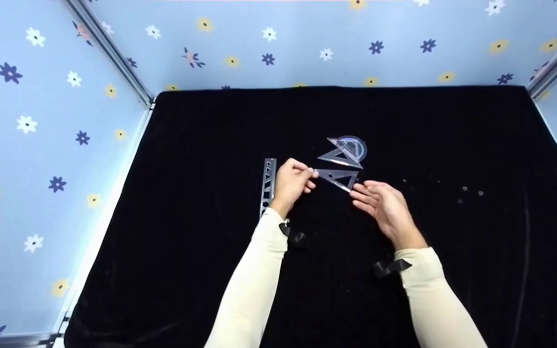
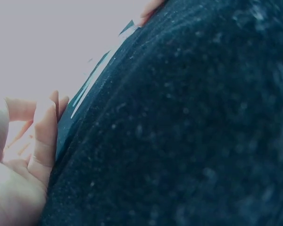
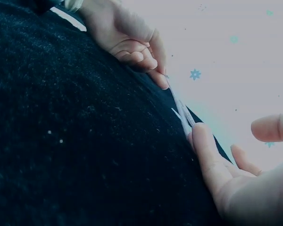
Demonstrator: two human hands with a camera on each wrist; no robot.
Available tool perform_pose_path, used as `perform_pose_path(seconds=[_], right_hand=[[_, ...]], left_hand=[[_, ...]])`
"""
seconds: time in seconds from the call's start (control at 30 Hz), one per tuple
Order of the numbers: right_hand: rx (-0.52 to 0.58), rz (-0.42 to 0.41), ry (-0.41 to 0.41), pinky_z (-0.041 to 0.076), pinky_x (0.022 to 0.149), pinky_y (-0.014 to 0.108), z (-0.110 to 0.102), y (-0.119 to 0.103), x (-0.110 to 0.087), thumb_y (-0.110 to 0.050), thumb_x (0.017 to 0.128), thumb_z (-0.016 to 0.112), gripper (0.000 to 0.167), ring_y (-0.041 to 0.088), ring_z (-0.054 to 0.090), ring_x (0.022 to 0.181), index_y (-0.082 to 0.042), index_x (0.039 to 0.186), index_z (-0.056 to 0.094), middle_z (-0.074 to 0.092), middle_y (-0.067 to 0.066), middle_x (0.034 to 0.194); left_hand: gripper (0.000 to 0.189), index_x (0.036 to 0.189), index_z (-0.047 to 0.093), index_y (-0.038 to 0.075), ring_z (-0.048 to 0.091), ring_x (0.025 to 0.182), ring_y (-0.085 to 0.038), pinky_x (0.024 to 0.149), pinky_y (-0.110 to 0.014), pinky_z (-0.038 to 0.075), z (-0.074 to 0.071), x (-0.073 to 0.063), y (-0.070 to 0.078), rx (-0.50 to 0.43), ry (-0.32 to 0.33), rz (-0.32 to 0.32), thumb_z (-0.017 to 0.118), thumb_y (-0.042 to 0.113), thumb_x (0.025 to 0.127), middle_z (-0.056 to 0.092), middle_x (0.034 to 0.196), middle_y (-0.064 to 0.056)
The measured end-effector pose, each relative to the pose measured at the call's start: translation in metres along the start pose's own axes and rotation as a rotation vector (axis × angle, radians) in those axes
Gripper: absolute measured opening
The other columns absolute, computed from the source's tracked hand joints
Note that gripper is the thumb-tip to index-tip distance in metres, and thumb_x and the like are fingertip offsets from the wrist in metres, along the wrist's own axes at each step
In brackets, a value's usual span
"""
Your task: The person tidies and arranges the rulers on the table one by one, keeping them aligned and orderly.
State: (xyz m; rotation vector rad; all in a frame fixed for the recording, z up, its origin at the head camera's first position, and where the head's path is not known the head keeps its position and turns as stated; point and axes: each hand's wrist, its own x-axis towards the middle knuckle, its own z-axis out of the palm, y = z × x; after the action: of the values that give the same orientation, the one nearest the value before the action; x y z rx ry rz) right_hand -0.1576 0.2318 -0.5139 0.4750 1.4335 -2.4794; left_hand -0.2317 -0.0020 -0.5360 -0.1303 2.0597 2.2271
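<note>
My left hand (image 1: pixel 294 183) pinches the narrow corner of a clear plastic set square (image 1: pixel 339 173) between thumb and finger in the head view. At the set square's wide end is my right hand (image 1: pixel 387 205), palm turned inward, its loosely straight fingertips right at the lower corner and the thumb apart. Seen edge-on in the right wrist view, the set square (image 3: pixel 178 101) spans between both hands. A clear ruler (image 1: pixel 272 176) with cut-out shapes lies left of my left hand, its lower end partly hidden by the wrist. Just beyond, another set square (image 1: pixel 341 162) overlaps a clear protractor (image 1: pixel 363 147).
Black cloth (image 1: pixel 201 193) covers the table. Blue flowered panels (image 1: pixel 298 38) enclose it at the back and sides, with metal rails (image 1: pixel 109 48) at the corners. Several small pale specks (image 1: pixel 464 188) dot the cloth on the right.
</note>
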Motion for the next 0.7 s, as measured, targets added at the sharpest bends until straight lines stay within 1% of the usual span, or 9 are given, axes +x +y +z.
perform_pose_path(seconds=[0.27,0.53,0.7], right_hand=[[-0.019,-0.011,0.006,0.063,0.089,0.035,-0.0004,0.0008,0.0005,-0.004,0.106,0.045,0.016,0.025,0.078,0.101,-0.002,0.12,0.053,0.077,0.011,0.114],[-0.011,-0.025,0.002,0.063,0.085,0.034,-0.0016,0.0015,0.0004,-0.003,0.106,0.046,0.016,0.024,0.078,0.097,-0.003,0.113,0.06,0.078,0.009,0.11],[-0.026,-0.033,0.01,0.063,0.084,0.033,0.0002,0.0031,0.0,-0.003,0.105,0.047,0.016,0.023,0.078,0.097,-0.002,0.112,0.062,0.079,0.008,0.108]], left_hand=[[0.016,0.089,0.055,0.009,0.063,0.048,-0.009,0.043,-0.019,0.049,0.0006,0.0,0.0014,0.0,0.002,0.007,0.064,-0.005,0.091,0.077,0.076,-0.008],[0.015,0.09,0.056,0.008,0.062,0.048,-0.009,0.043,-0.02,0.05,0.0008,-0.0004,0.0014,0.006,0.005,0.009,0.065,-0.004,0.091,0.077,0.078,-0.012],[0.013,0.091,0.057,0.007,0.063,0.048,-0.009,0.043,-0.02,0.05,0.0002,-0.0012,0.0008,0.007,0.018,0.009,0.065,-0.004,0.091,0.077,0.077,-0.009]])
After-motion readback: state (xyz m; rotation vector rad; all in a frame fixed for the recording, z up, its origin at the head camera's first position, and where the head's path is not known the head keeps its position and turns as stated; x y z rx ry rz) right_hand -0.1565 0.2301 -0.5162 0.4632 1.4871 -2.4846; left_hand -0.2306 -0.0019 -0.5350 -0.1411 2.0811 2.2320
